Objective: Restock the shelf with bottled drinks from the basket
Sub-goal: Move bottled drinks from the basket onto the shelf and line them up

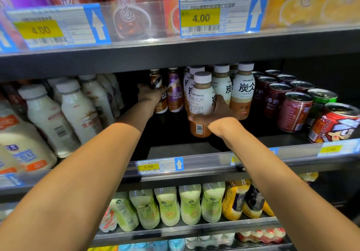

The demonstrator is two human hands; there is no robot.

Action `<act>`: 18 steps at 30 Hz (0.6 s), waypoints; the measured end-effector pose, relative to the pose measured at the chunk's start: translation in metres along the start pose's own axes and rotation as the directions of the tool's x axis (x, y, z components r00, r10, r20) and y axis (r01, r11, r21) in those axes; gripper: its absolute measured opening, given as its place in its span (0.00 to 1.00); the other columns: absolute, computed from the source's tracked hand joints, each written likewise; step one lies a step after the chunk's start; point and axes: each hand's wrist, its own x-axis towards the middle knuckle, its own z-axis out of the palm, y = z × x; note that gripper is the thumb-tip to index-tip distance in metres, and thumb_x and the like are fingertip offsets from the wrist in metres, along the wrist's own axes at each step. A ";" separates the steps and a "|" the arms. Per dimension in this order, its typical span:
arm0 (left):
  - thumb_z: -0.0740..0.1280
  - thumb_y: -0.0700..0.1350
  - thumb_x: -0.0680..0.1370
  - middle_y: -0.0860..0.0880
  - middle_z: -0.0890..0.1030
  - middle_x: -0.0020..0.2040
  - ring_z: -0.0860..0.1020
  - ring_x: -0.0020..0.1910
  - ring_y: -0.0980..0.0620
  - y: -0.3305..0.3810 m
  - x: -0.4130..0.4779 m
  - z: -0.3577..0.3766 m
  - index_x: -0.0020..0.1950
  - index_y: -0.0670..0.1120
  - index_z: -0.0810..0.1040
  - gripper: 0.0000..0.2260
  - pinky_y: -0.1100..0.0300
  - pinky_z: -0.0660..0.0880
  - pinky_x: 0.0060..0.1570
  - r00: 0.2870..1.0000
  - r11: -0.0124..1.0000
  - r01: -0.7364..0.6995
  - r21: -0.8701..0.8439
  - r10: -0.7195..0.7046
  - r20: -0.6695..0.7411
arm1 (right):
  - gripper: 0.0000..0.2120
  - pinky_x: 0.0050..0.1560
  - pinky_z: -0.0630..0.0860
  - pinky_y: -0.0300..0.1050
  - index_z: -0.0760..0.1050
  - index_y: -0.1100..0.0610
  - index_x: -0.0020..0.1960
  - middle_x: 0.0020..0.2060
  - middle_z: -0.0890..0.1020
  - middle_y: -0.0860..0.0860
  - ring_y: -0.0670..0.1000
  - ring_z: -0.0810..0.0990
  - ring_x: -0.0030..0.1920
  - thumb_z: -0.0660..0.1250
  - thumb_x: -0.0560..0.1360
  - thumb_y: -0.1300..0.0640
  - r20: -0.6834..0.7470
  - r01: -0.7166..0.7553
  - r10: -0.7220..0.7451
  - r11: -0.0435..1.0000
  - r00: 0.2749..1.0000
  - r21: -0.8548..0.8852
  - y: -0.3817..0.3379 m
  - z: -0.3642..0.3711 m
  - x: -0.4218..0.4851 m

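White-capped bottle [201,98], white label, brown drink, tight in right grip [216,115]; left grip [150,97] tight around Nescafe bottle [161,106].

We lose the fingertips of our left hand [150,97] behind the brown bottle [162,104]; our right hand [216,114] hides part of the white-capped bottle [201,97].

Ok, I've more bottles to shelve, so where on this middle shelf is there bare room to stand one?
The bare patch is the dark shelf floor in front of the Nescafe bottles, one gripped by the left hand, bordered by the white milk bottles on the left and the Tanbing bottle in the right hand. The cans on the right stand packed.
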 end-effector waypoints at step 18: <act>0.65 0.50 0.71 0.43 0.85 0.50 0.82 0.50 0.41 0.056 -0.139 -0.035 0.36 0.50 0.78 0.06 0.50 0.79 0.56 0.937 0.723 -0.293 0.626 0.088 0.337 | 0.15 0.42 0.67 0.47 0.68 0.58 0.39 0.37 0.72 0.52 0.58 0.72 0.43 0.58 0.80 0.49 0.014 0.157 -0.189 0.769 0.982 -0.620 -0.022 -0.068 -0.061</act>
